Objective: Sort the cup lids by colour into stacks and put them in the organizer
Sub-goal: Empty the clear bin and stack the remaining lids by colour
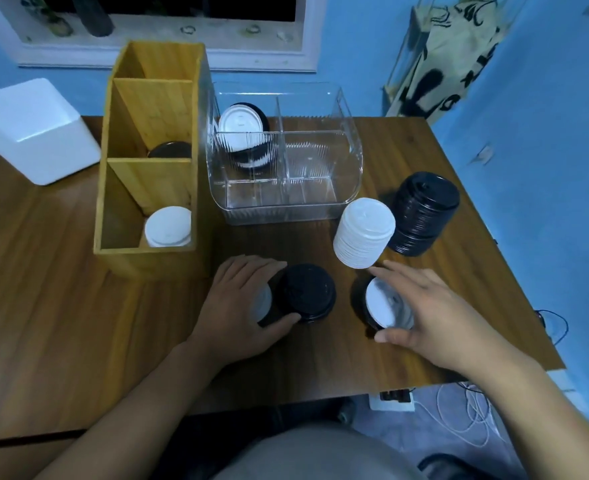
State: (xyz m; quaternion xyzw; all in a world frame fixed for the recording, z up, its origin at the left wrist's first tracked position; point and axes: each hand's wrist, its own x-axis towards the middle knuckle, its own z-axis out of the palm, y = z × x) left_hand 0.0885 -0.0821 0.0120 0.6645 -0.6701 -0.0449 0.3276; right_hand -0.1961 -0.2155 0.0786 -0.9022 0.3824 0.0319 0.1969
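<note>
The loose lids are at the front of the table (78, 306). The left hand (241, 306) has its fingers and thumb curled round a black lid (306, 294), thumb on the near rim and fingertips on the far rim. A white lid (263, 303) is tucked between that one and the palm, mostly hidden.

The right hand (438, 320) is spread over a small pile (384, 303), white on top of black. Its thumb is on the near side and its fingers reach past the far side. It's blurry there, so I honestly can't tell if it has hold of the pile or is only touching it.

Just behind that hand is a tall white stack (364, 233), with a black stack (424, 213) right beside it. Both stand on the table, outside the organizers.

Behind them is the clear organizer (320, 157). Its back left compartment holds a mixed bunch (242, 133) of black and white lids, tilted.

The wood organizer (149, 183) stands just left of it. There's a second white lid (168, 226) in the front slot and a dark lid (168, 149) in the middle one.

A white box (33, 133) sits at the far left of the table, and cables (469, 420) lie on the floor to the right.
</note>
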